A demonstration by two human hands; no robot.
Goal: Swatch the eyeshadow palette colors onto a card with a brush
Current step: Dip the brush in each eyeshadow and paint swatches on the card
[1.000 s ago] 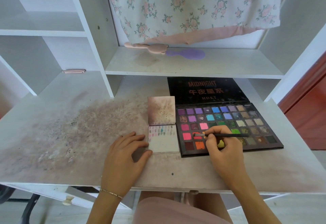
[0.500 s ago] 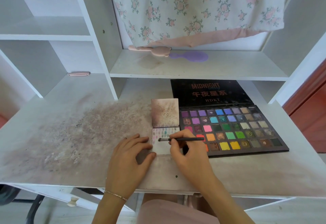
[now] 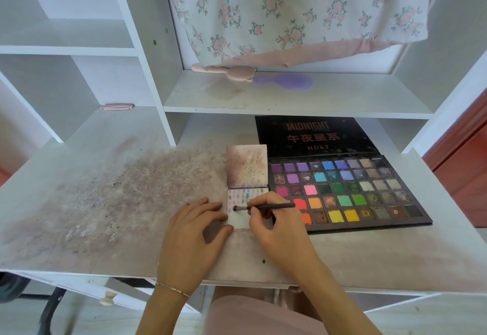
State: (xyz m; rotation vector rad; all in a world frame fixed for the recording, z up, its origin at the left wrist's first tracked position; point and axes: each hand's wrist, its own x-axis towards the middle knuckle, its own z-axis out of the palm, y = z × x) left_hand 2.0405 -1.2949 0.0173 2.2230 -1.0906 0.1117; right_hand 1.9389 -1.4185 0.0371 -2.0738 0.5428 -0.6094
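The person's right hand (image 3: pixel 276 232) is pinching a thin dark brush (image 3: pixel 263 206) between curled fingers (image 3: pixel 259 212), holding it nearly level with its bristle tip pointing left. The tip is resting on the small white card (image 3: pixel 238 218), just below a row of faint colour marks along the card's upper part. The left hand (image 3: pixel 193 234) is lying flat on the desk (image 3: pixel 105 202) just left of the card, its fingers straight and slightly spread, with the fingertips and thumb touching the card's left edge. A thin bracelet (image 3: pixel 172 288) is sitting on that wrist.

The card is lying directly against the left side of the open eyeshadow palette (image 3: pixel 369 192), whose pans are showing purples, blues, greens, pinks, oranges and yellows; the right hand is covering the palette's lower left corner. Its black lid (image 3: pixel 311 134) is lying open behind it, printed with lettering. A stained square sheet (image 3: pixel 246 166) is lying just behind the card. The desk is smudged with dusty pinkish-brown powder on its left half. On the shelf (image 3: pixel 290 97) above, a pink brush (image 3: pixel 226 71) and a purple brush (image 3: pixel 287 81) are lying under a hanging floral cloth (image 3: pixel 290 10).
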